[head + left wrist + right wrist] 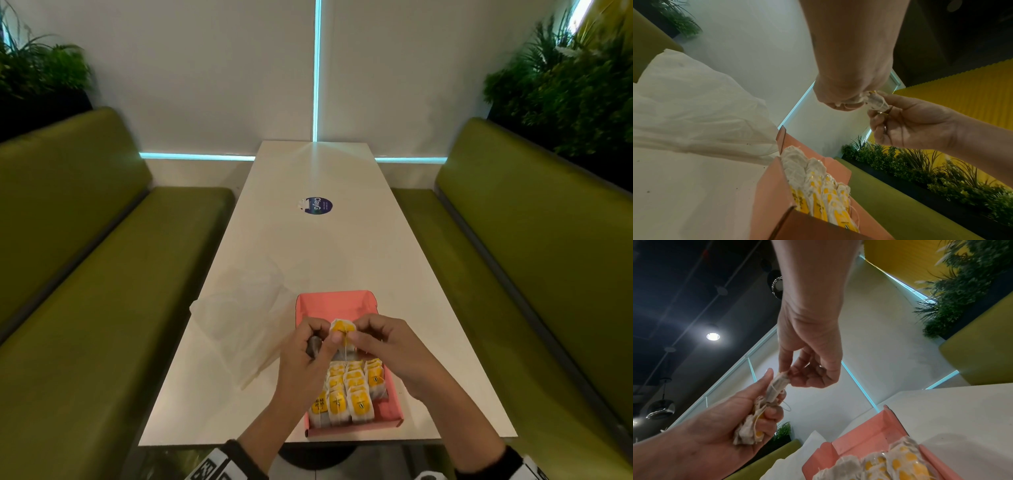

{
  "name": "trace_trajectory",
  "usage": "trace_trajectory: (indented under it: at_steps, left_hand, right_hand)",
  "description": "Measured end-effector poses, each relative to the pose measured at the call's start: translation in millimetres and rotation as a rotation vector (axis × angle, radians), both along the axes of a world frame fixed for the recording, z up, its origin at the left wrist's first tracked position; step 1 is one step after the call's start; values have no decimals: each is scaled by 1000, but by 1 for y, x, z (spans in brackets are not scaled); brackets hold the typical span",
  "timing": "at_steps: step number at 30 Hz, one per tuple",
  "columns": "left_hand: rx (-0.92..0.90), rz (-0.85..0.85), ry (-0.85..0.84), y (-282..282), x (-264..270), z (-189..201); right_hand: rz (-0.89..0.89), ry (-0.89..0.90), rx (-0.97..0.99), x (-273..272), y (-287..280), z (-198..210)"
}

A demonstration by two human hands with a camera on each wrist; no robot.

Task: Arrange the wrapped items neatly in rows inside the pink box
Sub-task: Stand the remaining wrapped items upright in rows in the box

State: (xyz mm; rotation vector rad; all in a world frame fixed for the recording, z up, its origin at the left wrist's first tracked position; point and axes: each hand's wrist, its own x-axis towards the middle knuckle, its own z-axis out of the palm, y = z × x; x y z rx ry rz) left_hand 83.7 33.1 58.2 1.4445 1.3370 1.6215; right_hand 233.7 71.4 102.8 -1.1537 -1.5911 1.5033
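The pink box [334,303] lies open at the near end of the white table [308,246]. Several white wrapped tea bags with yellow tags [349,387] stand in rows in its near half; the far half shows bare pink. Above the middle of the box, my left hand [320,341] grips a bunch of tea bags [754,426] in its palm. My right hand [363,337] pinches the upper edge of one tea bag [342,328] at the top of that bunch, its string [347,349] hanging down. In the left wrist view this tea bag [876,100] sits between both hands.
A crumpled clear plastic bag [239,325] lies left of the box, touching it. A round blue sticker [318,205] is farther up the table. Green benches [85,308] [534,281] flank both sides. The table's front edge [205,442] is just below the box.
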Motion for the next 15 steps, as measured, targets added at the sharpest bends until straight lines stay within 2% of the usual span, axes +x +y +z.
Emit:
trace_trajectory:
  at_steps: [5,7,9,15]
  left_hand:
    - [-231,-201,-24,-1,-4,-4]
    - [-243,-247,45,-3,-5,-4]
    - [-255,-273,42,-4,-5,-2]
    - [-345,-341,30,-5,-6,1]
  right_hand:
    - [-22,-52,99,0,0,3]
    - [-23,-118,127,1,1,4]
    - [-68,-178,173,2,1,6]
    - [-98,-137,138,4,2,7]
